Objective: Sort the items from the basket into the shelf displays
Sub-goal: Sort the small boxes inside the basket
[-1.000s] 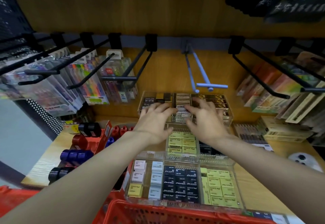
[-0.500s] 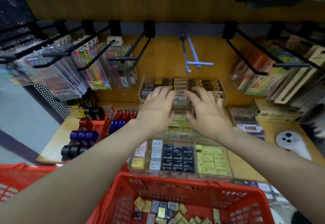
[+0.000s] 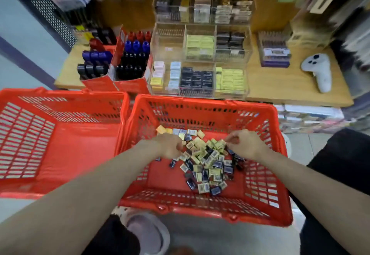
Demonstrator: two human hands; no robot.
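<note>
A red plastic basket [image 3: 266, 186] stands in front of me with a heap of small boxed erasers [image 3: 206, 164], yellow, dark blue and white, on its floor. My left hand [image 3: 170, 144] is down in the basket at the heap's left edge, fingers curled together. My right hand [image 3: 246, 144] is at the heap's right edge, fingertips pinched among the yellow boxes. Whether either hand grips a box is hidden by the fingers. Beyond the basket, a clear tiered acrylic display [image 3: 168, 40] on the wooden shelf [image 3: 290, 86] holds sorted erasers by colour.
A second red basket [image 3: 60, 144] sits to the left, with nothing visible in it. Red cartons of ink bottles [image 3: 132, 62] stand left of the display. A white controller [image 3: 320, 72] lies on the shelf at right. Hanging packets line the back wall.
Both hands left the top tier of the acrylic display and came down into the basket's eraser heap. My view tilted down from the hooks to the baskets.
</note>
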